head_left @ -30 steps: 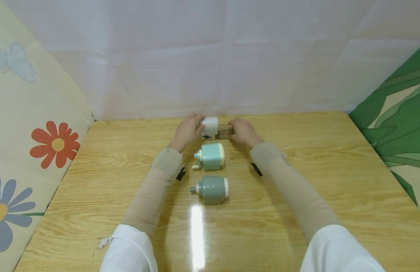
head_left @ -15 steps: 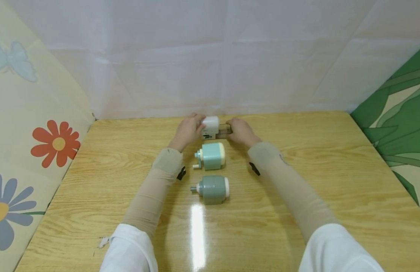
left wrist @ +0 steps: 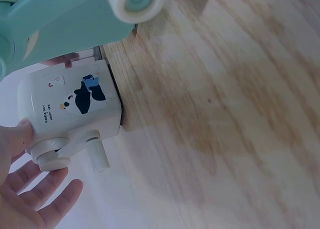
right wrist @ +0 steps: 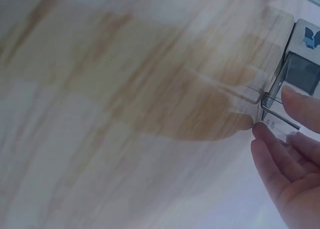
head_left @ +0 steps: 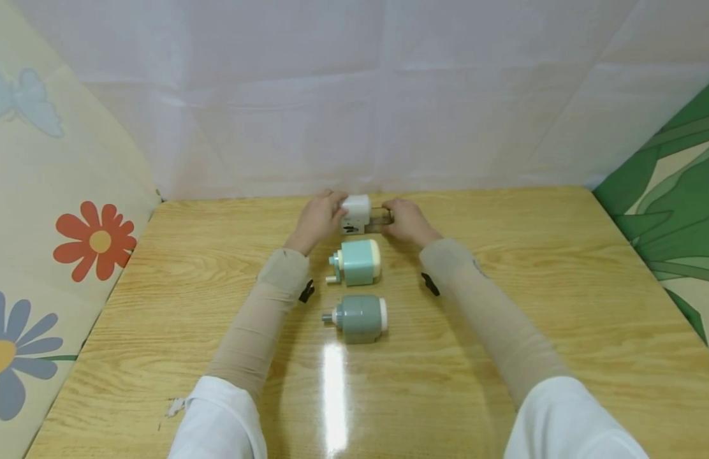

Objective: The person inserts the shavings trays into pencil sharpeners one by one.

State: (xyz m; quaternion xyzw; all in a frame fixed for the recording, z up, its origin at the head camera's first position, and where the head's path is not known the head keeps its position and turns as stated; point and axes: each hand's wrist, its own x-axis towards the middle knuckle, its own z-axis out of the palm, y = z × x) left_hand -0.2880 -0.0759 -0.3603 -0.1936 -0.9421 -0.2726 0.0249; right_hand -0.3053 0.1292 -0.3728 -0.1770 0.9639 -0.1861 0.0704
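A white crank pencil sharpener (head_left: pixel 355 214) with a panda print stands at the far side of the table. My left hand (head_left: pixel 319 220) holds it at the crank end; in the left wrist view the thumb rests on its body and the other fingers are spread near the crank hub (left wrist: pixel 54 160). From its right side sticks out a see-through brownish shavings drawer (head_left: pixel 379 218). My right hand (head_left: pixel 409 222) pinches the drawer's outer end between thumb and fingers. Nearer me lie a mint-green sharpener (head_left: pixel 359 262) and a grey-green sharpener (head_left: pixel 361 318).
All of it rests on a wood-grain table (head_left: pixel 561 287). Behind the far edge hangs a pale cloth (head_left: pixel 274 127). A flower-print panel (head_left: pixel 21 191) stands on the left and a leaf-print panel (head_left: pixel 670 210) on the right.
My right hand has shifted slightly left with the drawer, so a little less of it sticks out. The left hand and the two green sharpeners stay about where they were.
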